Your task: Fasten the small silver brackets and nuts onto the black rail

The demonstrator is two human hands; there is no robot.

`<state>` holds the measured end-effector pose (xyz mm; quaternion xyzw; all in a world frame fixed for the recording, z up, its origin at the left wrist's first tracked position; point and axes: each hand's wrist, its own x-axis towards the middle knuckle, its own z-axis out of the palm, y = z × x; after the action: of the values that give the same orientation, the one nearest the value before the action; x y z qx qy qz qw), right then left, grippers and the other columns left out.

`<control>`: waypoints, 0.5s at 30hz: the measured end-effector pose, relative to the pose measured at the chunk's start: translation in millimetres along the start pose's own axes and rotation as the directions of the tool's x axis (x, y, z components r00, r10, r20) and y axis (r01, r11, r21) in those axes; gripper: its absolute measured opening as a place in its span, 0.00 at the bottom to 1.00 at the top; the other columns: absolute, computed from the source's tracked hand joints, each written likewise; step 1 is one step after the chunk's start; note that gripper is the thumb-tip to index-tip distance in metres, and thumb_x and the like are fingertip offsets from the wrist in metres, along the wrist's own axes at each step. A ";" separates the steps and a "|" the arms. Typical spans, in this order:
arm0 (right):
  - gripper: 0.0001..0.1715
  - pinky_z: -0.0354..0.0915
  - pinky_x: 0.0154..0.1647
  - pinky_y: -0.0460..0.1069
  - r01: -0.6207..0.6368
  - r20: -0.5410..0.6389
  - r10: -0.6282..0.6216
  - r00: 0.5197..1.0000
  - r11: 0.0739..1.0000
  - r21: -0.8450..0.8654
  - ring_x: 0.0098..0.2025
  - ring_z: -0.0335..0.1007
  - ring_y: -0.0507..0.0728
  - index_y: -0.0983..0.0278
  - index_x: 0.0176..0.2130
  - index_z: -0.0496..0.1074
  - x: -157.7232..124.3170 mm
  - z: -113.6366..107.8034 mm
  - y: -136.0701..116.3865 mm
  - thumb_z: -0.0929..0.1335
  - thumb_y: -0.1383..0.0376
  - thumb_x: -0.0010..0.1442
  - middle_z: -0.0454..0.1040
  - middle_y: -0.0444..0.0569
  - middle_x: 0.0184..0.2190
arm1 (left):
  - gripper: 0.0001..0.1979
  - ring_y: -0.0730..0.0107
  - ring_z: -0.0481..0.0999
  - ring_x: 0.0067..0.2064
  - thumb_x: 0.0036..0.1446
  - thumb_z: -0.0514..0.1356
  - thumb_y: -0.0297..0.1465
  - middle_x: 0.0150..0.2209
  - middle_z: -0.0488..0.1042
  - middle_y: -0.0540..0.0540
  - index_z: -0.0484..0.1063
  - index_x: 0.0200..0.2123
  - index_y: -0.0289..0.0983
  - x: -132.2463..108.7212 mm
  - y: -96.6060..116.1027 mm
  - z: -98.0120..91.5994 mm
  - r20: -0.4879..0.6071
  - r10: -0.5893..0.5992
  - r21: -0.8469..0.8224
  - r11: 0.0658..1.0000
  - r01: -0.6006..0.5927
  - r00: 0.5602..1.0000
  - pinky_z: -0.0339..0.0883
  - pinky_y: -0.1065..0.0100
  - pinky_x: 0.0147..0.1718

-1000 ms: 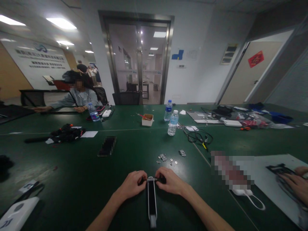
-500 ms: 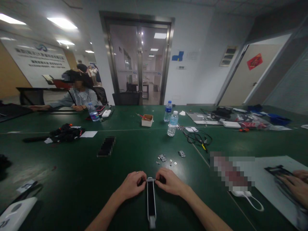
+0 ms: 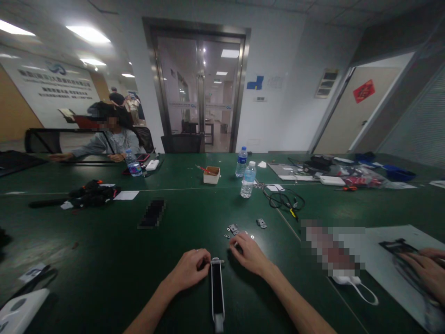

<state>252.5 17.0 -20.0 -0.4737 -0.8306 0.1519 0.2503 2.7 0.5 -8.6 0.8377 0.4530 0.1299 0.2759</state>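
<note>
L hand point(image 3: 192, 268) pinching far end of white-edged blk strip point(image 3: 217, 293); R hand point(image 3: 251, 256) apart from strip, to its R, grip I can't tell; metal bracket point(image 3: 261, 223) beyond strip.

far middle: small box point(image 3: 210, 179), two bottles point(image 3: 248, 180) to its right. far left: third bottle point(image 3: 133, 163). glass door point(image 3: 182, 69) at back. red sign point(image 3: 364, 91) far right.

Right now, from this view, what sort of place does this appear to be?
Probably an office room used for hands-on bench work: a glass double door, a lettered wall, and a green table bearing small metal parts.
</note>
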 end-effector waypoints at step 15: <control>0.09 0.57 0.47 0.56 -0.181 -0.010 0.191 0.982 0.910 -0.373 0.49 0.59 0.63 0.64 0.39 0.72 45.5 26.4 5.9 0.64 0.65 0.64 0.70 0.56 0.42 | 0.05 0.70 0.68 0.32 0.57 0.56 0.27 0.30 0.69 0.52 0.71 0.37 0.38 0.9 5.2 -2.0 -0.012 -0.002 0.028 1.000 0.003 1.000 0.61 0.73 0.30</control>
<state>222.5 58.9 -32.4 -0.5874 -0.7986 0.0213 0.1294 5.9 -0.4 -4.0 0.8401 0.4576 0.1283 0.2615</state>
